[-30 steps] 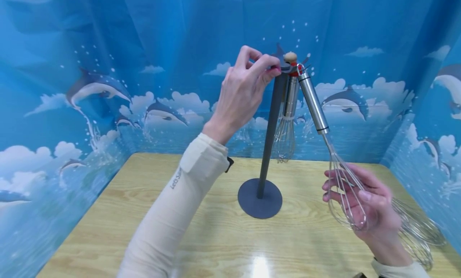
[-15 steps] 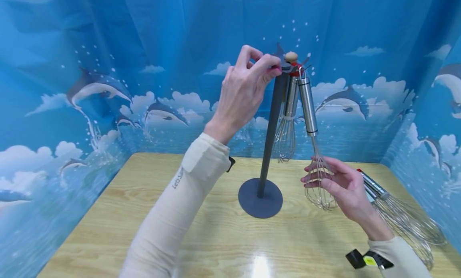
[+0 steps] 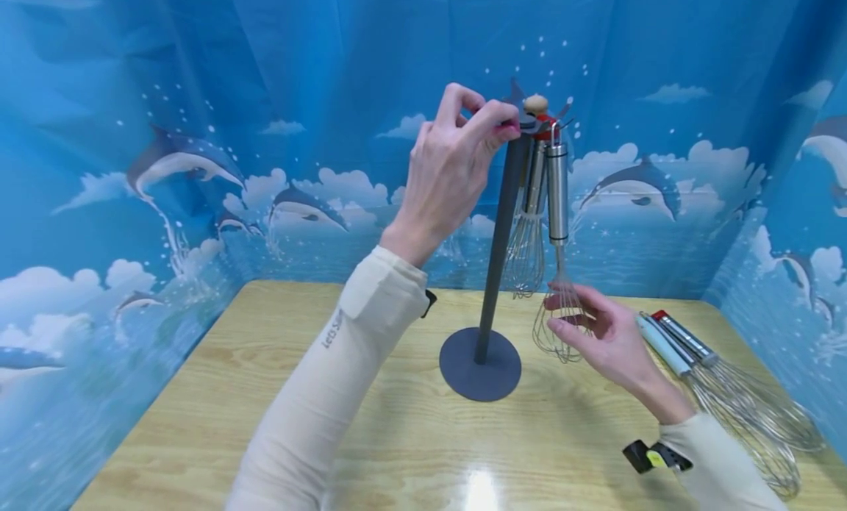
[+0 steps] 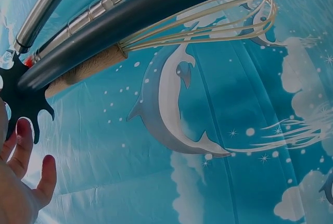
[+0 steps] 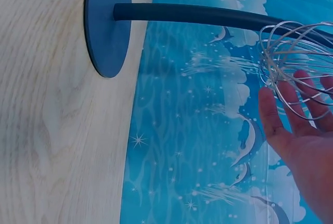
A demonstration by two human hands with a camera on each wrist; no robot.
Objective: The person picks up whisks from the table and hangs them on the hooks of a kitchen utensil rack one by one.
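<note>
My left hand [image 3: 450, 158] is raised to the top of a dark utensil stand [image 3: 496, 276], its thumb and fingertips pinching the hooked plate [image 4: 26, 91]. From a hook on the right hangs a steel-handled whisk [image 3: 558, 195], close to vertical. My right hand [image 3: 609, 342] is at its wire loops, fingers behind the wires and thumb in front; the right wrist view has these fingers loosely extended. Behind it hangs another metal-handled whisk [image 3: 532, 180]. A wooden-handled whisk [image 4: 88, 70] also hangs from the plate, mostly hidden by the pole in the head view.
On the wooden table [image 3: 370, 437] lie a whisk with a light blue handle [image 3: 664, 343] and a red-tipped metal whisk [image 3: 688, 336], side by side at the right. The stand's round base [image 3: 479, 382] sits mid-table. A dolphin-print curtain [image 3: 331, 70] encloses the back and sides.
The hanging steel whisk has swung left from a slant to nearly upright, and my right hand has moved left with its wires. My left hand stays at the stand's top.
</note>
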